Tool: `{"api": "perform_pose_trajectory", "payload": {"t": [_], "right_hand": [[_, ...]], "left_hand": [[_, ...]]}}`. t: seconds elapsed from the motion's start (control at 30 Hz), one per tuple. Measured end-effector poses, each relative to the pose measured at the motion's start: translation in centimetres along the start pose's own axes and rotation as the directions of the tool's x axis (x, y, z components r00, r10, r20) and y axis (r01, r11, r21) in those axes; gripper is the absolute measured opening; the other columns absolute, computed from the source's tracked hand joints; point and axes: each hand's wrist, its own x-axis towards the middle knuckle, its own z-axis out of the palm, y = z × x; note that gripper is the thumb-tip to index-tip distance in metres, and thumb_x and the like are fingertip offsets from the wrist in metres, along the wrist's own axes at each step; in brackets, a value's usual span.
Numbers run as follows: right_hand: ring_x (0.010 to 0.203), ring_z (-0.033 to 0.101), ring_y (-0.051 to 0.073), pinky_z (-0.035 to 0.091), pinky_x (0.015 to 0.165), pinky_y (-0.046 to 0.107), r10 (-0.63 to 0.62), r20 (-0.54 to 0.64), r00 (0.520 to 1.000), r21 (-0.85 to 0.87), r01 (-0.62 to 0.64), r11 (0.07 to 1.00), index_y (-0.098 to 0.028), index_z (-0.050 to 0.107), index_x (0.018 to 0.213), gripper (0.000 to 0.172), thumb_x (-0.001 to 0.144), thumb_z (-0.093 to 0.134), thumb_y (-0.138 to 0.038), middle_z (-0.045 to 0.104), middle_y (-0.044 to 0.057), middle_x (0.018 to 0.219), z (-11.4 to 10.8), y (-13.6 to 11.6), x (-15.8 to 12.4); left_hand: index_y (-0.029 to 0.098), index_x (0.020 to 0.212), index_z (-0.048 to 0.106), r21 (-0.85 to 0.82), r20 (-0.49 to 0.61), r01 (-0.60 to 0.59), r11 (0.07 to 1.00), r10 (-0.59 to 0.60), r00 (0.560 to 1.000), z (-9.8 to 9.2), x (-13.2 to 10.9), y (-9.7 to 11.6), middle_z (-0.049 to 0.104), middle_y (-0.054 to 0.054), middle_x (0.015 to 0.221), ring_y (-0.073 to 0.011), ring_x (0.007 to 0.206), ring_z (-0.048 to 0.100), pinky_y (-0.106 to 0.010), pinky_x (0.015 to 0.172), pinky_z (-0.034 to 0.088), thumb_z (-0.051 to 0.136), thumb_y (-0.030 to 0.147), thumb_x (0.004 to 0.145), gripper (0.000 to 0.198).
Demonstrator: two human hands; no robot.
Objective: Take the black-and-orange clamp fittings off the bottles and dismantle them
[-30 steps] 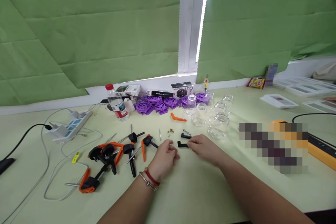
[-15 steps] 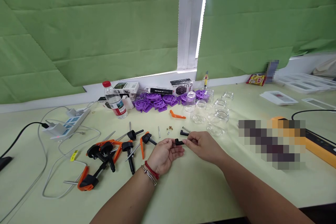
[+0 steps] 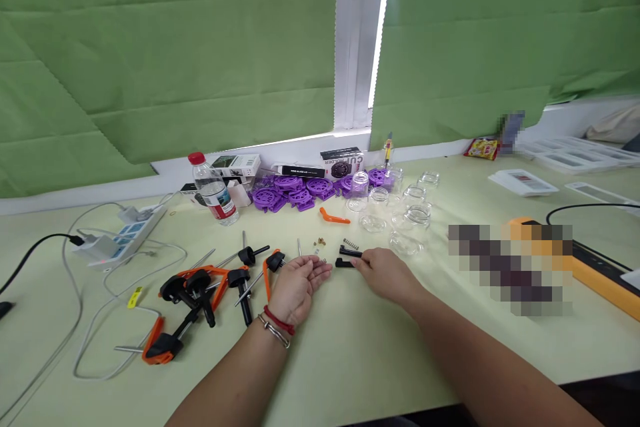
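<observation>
My left hand rests palm up on the pale green table, fingers spread, holding nothing. My right hand lies just to its right, fingertips pinching a small black plastic part that sits low at the table surface. Another black part and a small spring lie just beyond. Small brass bits and a metal pin lie past my left fingers. Orange-and-black clamps are heaped to the left.
Clear glass jars stand behind my right hand, purple plastic parts and boxes along the wall. A water bottle, a power strip with cables at left. An orange lever lies mid-table. An orange-black tool lies at right.
My hands had lifted the black part together; now my left hand has let go and lies open, palm up, while my right hand has brought the part down to the table.
</observation>
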Motion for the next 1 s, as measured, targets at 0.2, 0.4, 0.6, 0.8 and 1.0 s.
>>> {"api": "perform_pose_trajectory", "payload": {"t": [0.2, 0.4, 0.6, 0.8, 1.0], "right_hand": [[0.061, 0.055, 0.017, 0.027, 0.050, 0.026, 0.013, 0.020, 1.000, -0.139, -0.010, 0.990, -0.018, 0.060, 0.068, 0.044, 0.089, 0.037, -0.050, 0.062, 0.007, 0.069, 0.4, -0.6, -0.1], [0.063, 0.055, 0.017, 0.028, 0.051, 0.025, -0.019, 0.022, 1.000, -0.131, 0.022, 0.991, -0.020, 0.058, 0.068, 0.034, 0.086, 0.046, -0.046, 0.061, 0.003, 0.067, -0.1, -0.4, 0.0], [0.079, 0.056, 0.018, 0.036, 0.060, 0.026, -0.113, -0.165, 0.980, -0.059, 0.105, 0.993, -0.020, 0.062, 0.092, 0.034, 0.076, 0.059, -0.050, 0.062, 0.005, 0.092, 0.5, -0.6, -0.2], [0.096, 0.052, 0.021, 0.040, 0.077, 0.029, -0.209, -0.139, 0.968, -0.009, 0.210, 0.978, -0.022, 0.067, 0.091, 0.019, 0.074, 0.063, -0.029, 0.064, 0.004, 0.099, 0.7, 1.1, 1.0], [0.088, 0.056, 0.019, 0.041, 0.072, 0.028, -0.066, -0.144, 0.987, 0.031, 0.071, 0.997, -0.023, 0.069, 0.082, 0.015, 0.074, 0.058, -0.019, 0.067, 0.002, 0.087, -0.5, 2.3, 1.6]], "left_hand": [[0.010, 0.080, 0.054, 0.024, 0.016, -0.007, 1.000, 0.007, 1.000, 0.0, 0.3, -0.1, 0.065, -0.011, 0.076, -0.0171, 0.070, 0.069, -0.029, 0.072, 0.055, 0.043, 0.003, 0.086, 0.014], [0.011, 0.080, 0.053, 0.049, 0.052, 0.001, 0.999, -0.004, 0.999, 0.1, 0.2, -0.3, 0.066, -0.011, 0.078, -0.0170, 0.072, 0.069, -0.029, 0.073, 0.055, 0.044, 0.005, 0.086, 0.013], [0.010, 0.080, 0.054, 0.052, 0.071, 0.006, 0.999, -0.009, 0.997, -0.1, 0.3, -0.2, 0.065, -0.011, 0.078, -0.0177, 0.073, 0.069, -0.030, 0.074, 0.055, 0.045, 0.004, 0.086, 0.012], [0.009, 0.080, 0.055, 0.056, 0.077, 0.008, 0.998, -0.012, 0.997, -0.3, 0.4, -0.3, 0.065, -0.012, 0.078, -0.0189, 0.074, 0.069, -0.031, 0.074, 0.055, 0.046, 0.004, 0.086, 0.012], [0.009, 0.081, 0.056, 0.063, 0.086, 0.018, 0.998, -0.023, 0.996, -0.4, 0.3, -0.3, 0.066, -0.011, 0.079, -0.0193, 0.075, 0.069, -0.030, 0.073, 0.055, 0.046, 0.004, 0.085, 0.012]]}}
